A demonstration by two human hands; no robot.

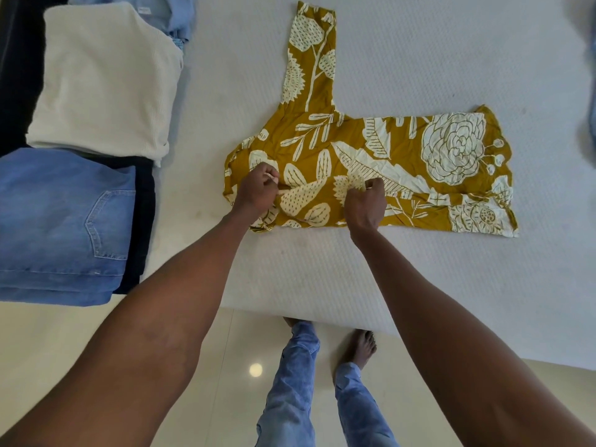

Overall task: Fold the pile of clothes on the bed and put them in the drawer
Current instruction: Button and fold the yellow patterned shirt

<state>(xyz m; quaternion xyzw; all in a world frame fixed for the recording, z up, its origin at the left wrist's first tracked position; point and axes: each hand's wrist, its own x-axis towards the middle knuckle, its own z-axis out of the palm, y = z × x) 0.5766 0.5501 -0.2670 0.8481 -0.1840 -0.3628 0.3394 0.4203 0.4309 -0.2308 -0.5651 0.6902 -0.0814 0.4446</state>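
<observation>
A mustard-yellow garment with a cream floral print (403, 162) lies spread flat on the white bed (419, 59), one sleeve stretched toward the far side. My left hand (258, 188) pinches a fold of its cloth near the left end. My right hand (366, 201) grips the cloth a little to the right, near the front edge. Between the two hands the fabric is bunched up. To the left lie folded clothes: a cream knit top (103, 79) and blue jeans (64, 227).
A dark garment (145, 221) lies under the folded pile, and light blue clothing (174, 14) lies at the far left. More blue cloth (591, 91) shows at the right edge. The bed's front edge (322, 321) runs above the tiled floor and my feet.
</observation>
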